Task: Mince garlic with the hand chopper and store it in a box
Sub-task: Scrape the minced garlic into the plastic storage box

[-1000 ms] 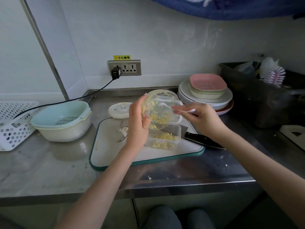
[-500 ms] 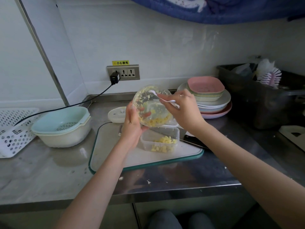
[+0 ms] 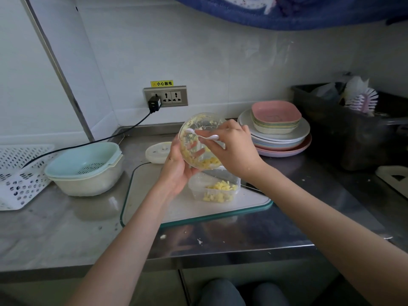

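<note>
Now chopper bowl (image 3: 199, 142) gripped in left hand (image 3: 176, 171), fingers wrapped round its clear wall, mouth tipped toward camera, held above storage box (image 3: 214, 188); minced garlic (image 3: 207, 162) heaped at bowl's lower edge, bits stuck on wall. White spoon (image 3: 204, 135) pinched in right hand (image 3: 231, 149), fingers clamped on handle, spoon end inside bowl. Box seated on cutting board (image 3: 154, 202) on table (image 3: 66, 228), part filled with mince. Chopper lid (image 3: 157, 152) laid behind board. Colander (image 3: 85, 166) at left, stacked plates (image 3: 280, 131) at right
</note>
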{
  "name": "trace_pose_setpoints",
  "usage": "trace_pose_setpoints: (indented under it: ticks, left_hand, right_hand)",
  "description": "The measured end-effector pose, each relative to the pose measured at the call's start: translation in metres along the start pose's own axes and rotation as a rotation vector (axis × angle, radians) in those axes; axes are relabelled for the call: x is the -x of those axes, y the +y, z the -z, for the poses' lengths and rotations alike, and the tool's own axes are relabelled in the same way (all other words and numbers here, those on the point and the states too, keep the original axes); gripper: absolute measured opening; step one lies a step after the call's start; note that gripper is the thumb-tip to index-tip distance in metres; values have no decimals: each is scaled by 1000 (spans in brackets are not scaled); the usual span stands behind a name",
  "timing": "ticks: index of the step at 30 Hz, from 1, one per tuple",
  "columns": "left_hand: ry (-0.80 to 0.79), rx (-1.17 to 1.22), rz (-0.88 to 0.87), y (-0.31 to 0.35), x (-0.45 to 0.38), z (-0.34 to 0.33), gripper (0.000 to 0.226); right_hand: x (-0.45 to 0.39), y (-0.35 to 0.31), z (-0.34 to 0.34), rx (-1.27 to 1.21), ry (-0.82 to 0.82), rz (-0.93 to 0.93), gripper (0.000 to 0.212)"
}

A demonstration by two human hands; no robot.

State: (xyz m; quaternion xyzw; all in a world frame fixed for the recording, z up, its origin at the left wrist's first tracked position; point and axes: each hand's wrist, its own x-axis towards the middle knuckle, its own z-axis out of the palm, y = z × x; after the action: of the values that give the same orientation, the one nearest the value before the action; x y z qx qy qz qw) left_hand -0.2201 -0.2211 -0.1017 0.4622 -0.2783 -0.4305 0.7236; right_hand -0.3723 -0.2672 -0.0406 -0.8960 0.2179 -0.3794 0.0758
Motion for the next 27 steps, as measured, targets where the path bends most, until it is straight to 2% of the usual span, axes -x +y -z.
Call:
trace_pose_setpoints:
  ticks: [7,11,14,18,20,23,24,27]
  left_hand:
    - [-37,64,1,1,1,0,48]
    - [-3,16,-8,-1,0,0,46]
    - [1,-1,-33,1,1,-3,44]
    - [18,-32,-64,2,5,-7,42]
    - [9,-34,-84,1,7,-9,39]
    - [16,-49,-104,4,6,-9,26]
    - [43,-74,-113,5,7,-9,26]
    - [78,-115,-123,6,9,-6,35]
  right_hand:
    - [23,3,-1,47,-167,142,43]
    - [11,-1,3,98,26,14,40]
    - [2,-10,-2,145,93,-92,30]
    - [0,-20,-12,-7,176,-216,28]
    - [2,-24,-18,-96,141,-193,26]
    - [12,-21,-17,-150,-26,-107,25]
    - [15,-17,-14,-173,-22,-87,22]
    - [9,-3,-4,-203,210,-167,44]
